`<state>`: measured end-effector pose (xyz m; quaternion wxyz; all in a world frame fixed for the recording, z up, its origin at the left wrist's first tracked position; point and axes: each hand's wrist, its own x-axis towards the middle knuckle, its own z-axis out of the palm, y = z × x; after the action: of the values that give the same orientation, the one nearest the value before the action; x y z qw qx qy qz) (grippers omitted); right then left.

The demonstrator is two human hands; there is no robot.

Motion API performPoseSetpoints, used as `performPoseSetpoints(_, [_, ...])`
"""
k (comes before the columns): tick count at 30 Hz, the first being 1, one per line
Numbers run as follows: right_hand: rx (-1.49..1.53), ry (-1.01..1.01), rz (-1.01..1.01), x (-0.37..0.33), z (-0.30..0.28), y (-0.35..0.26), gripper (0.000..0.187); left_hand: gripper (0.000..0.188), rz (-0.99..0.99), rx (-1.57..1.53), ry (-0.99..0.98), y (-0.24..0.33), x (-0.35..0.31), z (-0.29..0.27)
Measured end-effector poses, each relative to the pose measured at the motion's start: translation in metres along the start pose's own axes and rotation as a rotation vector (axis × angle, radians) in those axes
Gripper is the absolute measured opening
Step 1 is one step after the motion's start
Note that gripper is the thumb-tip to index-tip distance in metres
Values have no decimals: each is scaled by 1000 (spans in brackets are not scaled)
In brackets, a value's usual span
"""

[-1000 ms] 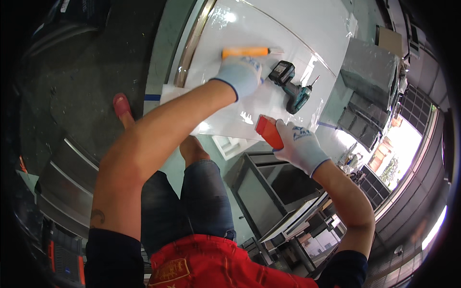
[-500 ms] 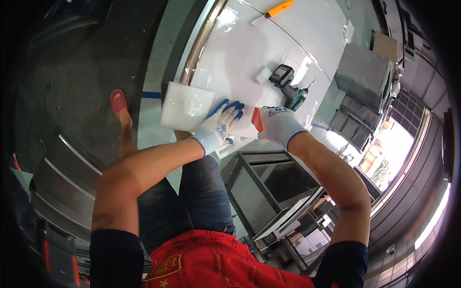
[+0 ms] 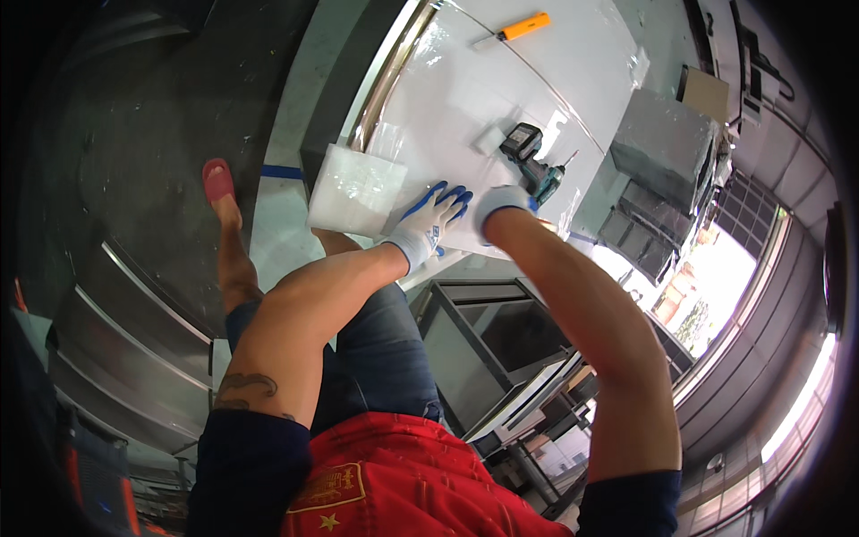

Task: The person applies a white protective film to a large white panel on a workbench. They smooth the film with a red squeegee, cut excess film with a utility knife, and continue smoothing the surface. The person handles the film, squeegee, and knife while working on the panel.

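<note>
My left hand [image 3: 432, 222], in a white glove with blue fingertips, lies with its fingers spread on the near edge of a film-covered white panel [image 3: 447, 107]. Its thumb sits lower, by the panel's edge. To its right, my right hand [image 3: 508, 202] is bent over the same edge, its fingers mostly hidden behind the glove and wrist. A sliver of orange-red shows beside that wrist, seemingly the flat orange-red tool it held before. A white foam block [image 3: 356, 190] rests at the panel's left corner. Beyond my right hand lies a teal and black cordless drill [image 3: 534, 161].
A scraper with an orange handle [image 3: 525, 25] lies farther up the panel. A small white foam piece [image 3: 489, 140] touches the drill's battery. Below the edge stands a dark metal-framed cabinet [image 3: 488, 340]. Film-wrapped metal units [image 3: 667, 143] stand at the right.
My right hand has turned over and shifted slightly left, so the orange-red tool is now almost out of sight. My left hand appears slightly farther right, as the whole view has shifted.
</note>
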<state>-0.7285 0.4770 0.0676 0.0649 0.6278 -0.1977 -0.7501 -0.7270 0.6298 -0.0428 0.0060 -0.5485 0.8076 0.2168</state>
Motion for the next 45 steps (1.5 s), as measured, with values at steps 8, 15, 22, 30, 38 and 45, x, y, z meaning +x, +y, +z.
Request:
performPoseSetpoints(8, [428,-107,-151,-103,137,94,42,116,-15,-105,19,-4,48,-13])
performPoseSetpoints(15, [822,36,-172,-128,206,11,61,116,-200,-136,-160,-26,7,-27])
performPoseSetpoints(22, [1185,164,-142,-125,277,-19,69,114,-442,-190,-128,3,27,-28])
performPoseSetpoints(30, [1639,781,-50,-148,296,-54,86,65,-219,-877,266,43,14,-18])
performPoseSetpoints(38, [1622,851,-121,-200,268,-124,94,46,-427,-2170,-606,16,-122,-36])
performPoseSetpoints(45, [1488,773,-262,-227,212,-155,98,32,-546,-2509,-536,5,-204,-25])
